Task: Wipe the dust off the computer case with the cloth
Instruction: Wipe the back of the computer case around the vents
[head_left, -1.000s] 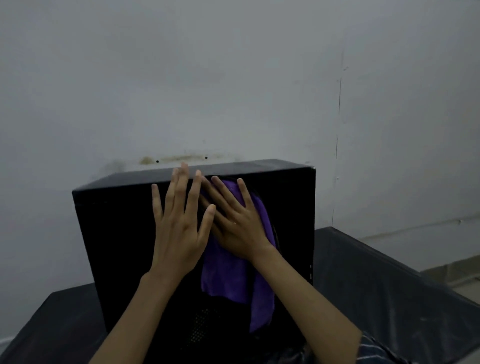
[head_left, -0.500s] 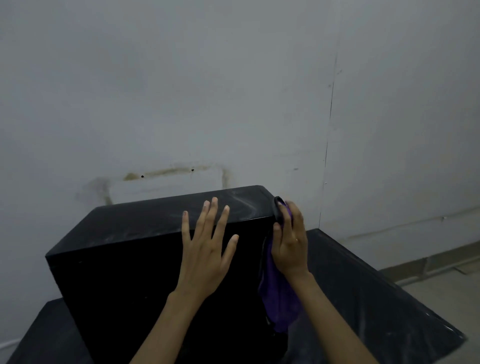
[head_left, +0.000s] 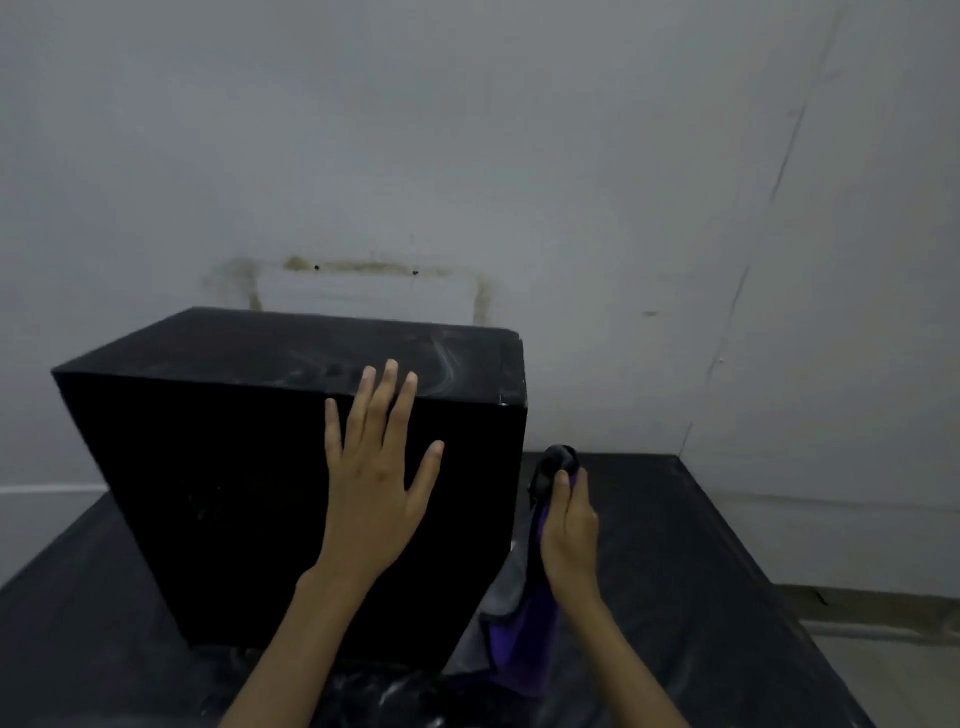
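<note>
Step in hand, as judged: side wipe of the case (head_left: 249, 483), which stood on the bench (head_left: 691, 571) with pale dust streaks on top. Left hand (head_left: 374, 488) lay flat, fingers straight, bracing the near face; right hand (head_left: 569, 525) gripped the cloth (head_left: 519, 639) just beside the right edge. Next move likely calls for cloth pressed flat along that side; open bench lay to the right, wall (head_left: 519, 156) close behind.

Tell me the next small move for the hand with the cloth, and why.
Probably lift the right hand and its purple cloth onto the black computer case's top: pale dust smears show there, and the left hand lies flat against the front, steadying it.
</note>
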